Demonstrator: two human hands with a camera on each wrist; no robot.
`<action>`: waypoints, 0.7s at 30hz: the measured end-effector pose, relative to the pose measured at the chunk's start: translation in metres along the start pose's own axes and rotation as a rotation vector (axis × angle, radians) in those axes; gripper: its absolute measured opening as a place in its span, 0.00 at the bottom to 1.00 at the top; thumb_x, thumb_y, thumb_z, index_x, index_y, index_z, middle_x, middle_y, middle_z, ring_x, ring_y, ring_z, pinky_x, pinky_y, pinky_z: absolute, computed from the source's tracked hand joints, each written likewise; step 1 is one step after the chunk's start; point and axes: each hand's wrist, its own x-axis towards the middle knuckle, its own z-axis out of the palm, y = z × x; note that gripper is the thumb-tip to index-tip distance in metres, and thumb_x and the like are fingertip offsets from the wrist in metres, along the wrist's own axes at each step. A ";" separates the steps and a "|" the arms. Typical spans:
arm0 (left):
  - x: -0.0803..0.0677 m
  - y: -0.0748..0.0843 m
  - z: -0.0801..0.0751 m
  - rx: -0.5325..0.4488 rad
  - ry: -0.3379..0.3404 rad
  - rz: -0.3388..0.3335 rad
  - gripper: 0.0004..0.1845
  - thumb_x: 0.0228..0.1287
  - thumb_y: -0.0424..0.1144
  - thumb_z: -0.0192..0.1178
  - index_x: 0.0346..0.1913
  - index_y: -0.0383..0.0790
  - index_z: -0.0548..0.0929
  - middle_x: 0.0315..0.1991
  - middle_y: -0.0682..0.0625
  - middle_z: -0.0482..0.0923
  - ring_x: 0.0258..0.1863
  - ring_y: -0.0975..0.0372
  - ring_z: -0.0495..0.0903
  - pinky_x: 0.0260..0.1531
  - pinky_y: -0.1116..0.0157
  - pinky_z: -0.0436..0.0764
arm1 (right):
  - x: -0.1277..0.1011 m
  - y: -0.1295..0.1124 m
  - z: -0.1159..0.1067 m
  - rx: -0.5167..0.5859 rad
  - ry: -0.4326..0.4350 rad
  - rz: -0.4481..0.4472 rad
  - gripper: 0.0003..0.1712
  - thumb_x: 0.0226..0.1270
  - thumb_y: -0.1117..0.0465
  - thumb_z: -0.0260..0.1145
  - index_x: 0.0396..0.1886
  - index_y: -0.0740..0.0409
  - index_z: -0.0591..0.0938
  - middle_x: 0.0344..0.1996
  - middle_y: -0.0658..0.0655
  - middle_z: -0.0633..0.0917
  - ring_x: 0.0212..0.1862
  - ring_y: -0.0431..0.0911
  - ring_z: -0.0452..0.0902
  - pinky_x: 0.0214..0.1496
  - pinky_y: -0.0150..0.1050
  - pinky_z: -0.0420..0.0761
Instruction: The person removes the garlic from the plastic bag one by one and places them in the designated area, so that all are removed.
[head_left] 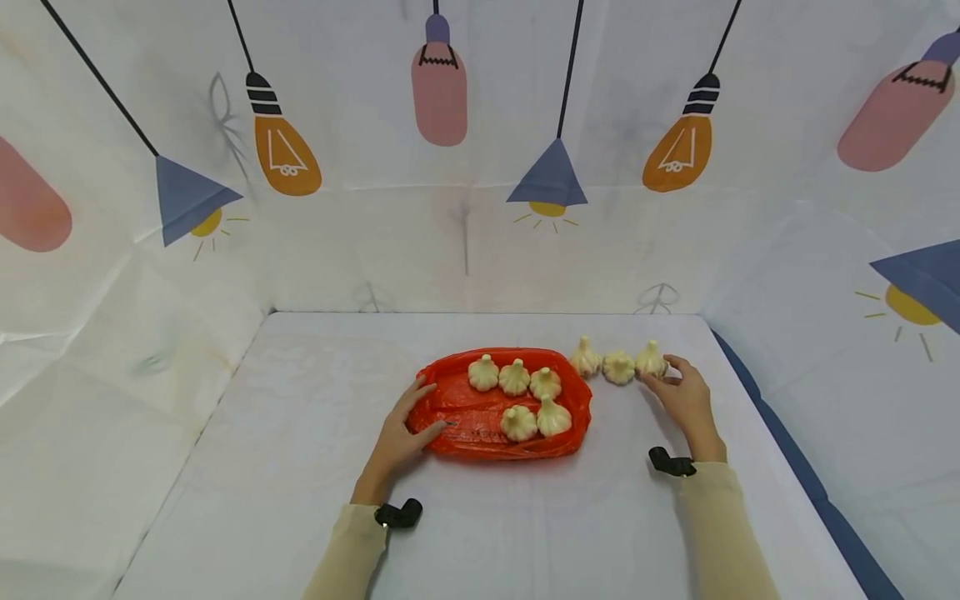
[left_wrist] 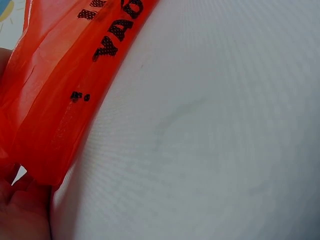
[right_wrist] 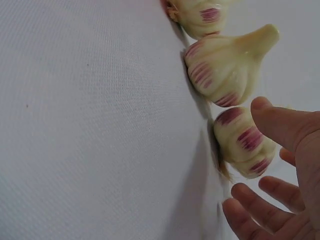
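Note:
A red plastic bag [head_left: 465,417], spread into a shallow tray shape with a raised rim, lies mid-table. Several white garlic bulbs [head_left: 513,377] sit inside it, toward the right. My left hand [head_left: 399,433] holds the bag's left end, thumb and fingertips hooked over the rim. Right of the bag, three more bulbs stand in a row on the table. My right hand [head_left: 686,404] is at the rightmost garlic bulb [head_left: 651,358], its thumb tip right at the bulb's side. In the right wrist view this purple-streaked bulb [right_wrist: 242,142] rests on the table, the other fingers spread loosely beside it.
A white cloth covers the table [head_left: 540,525]. Behind and at the sides hangs a pale sheet [head_left: 360,233] printed with lamps and light bulbs. Blue fabric [head_left: 795,450] runs along the table's right edge. Each wrist wears a small black camera [head_left: 671,461].

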 end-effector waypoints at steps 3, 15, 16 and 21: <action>0.000 0.000 0.000 0.003 -0.001 0.004 0.36 0.63 0.44 0.71 0.74 0.44 0.73 0.82 0.45 0.56 0.82 0.44 0.52 0.77 0.37 0.52 | -0.001 -0.002 -0.002 -0.015 -0.024 -0.006 0.48 0.71 0.45 0.70 0.78 0.67 0.62 0.73 0.77 0.65 0.67 0.71 0.71 0.62 0.63 0.80; 0.001 -0.002 0.000 0.015 -0.009 0.009 0.36 0.63 0.45 0.71 0.73 0.44 0.73 0.82 0.44 0.56 0.81 0.43 0.53 0.77 0.36 0.53 | -0.005 -0.006 -0.019 -0.163 -0.171 -0.147 0.59 0.65 0.43 0.73 0.79 0.73 0.53 0.74 0.82 0.58 0.74 0.77 0.55 0.72 0.72 0.61; 0.001 -0.002 0.000 0.019 -0.009 0.008 0.36 0.63 0.45 0.71 0.73 0.44 0.73 0.82 0.45 0.56 0.81 0.43 0.53 0.77 0.36 0.53 | -0.006 -0.008 -0.022 -0.168 -0.174 -0.159 0.60 0.65 0.43 0.73 0.79 0.74 0.52 0.75 0.82 0.57 0.75 0.77 0.53 0.73 0.73 0.59; 0.002 -0.001 -0.001 0.033 -0.011 -0.010 0.36 0.64 0.45 0.71 0.74 0.45 0.73 0.82 0.46 0.56 0.82 0.44 0.53 0.77 0.37 0.54 | -0.012 -0.021 -0.037 -0.150 -0.160 -0.212 0.63 0.65 0.42 0.73 0.81 0.72 0.48 0.77 0.82 0.53 0.77 0.77 0.48 0.73 0.75 0.55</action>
